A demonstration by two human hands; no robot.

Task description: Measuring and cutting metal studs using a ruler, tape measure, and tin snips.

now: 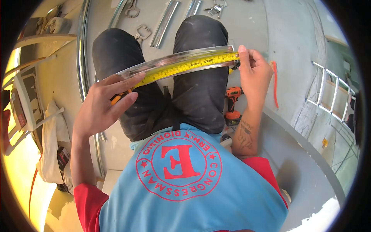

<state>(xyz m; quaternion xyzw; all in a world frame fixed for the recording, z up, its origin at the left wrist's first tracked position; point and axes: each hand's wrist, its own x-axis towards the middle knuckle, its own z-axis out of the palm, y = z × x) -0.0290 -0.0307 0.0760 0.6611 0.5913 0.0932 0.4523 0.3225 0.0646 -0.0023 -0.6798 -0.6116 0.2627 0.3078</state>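
A shiny metal channel lies across my thighs. The yellow blade of a tape measure is drawn out along it. My left hand is closed around the orange and black tape case, its index finger lying on the blade beside the channel's left end. At the other end my right hand pinches the tape's tip against the channel, thumb uppermost. The fingers behind the channel are partly hidden.
Locking clamps and short metal channels lie on the floor beyond my knees. An orange cordless drill stands by my right thigh. Long metal profiles run along the left. A ladder is at far right.
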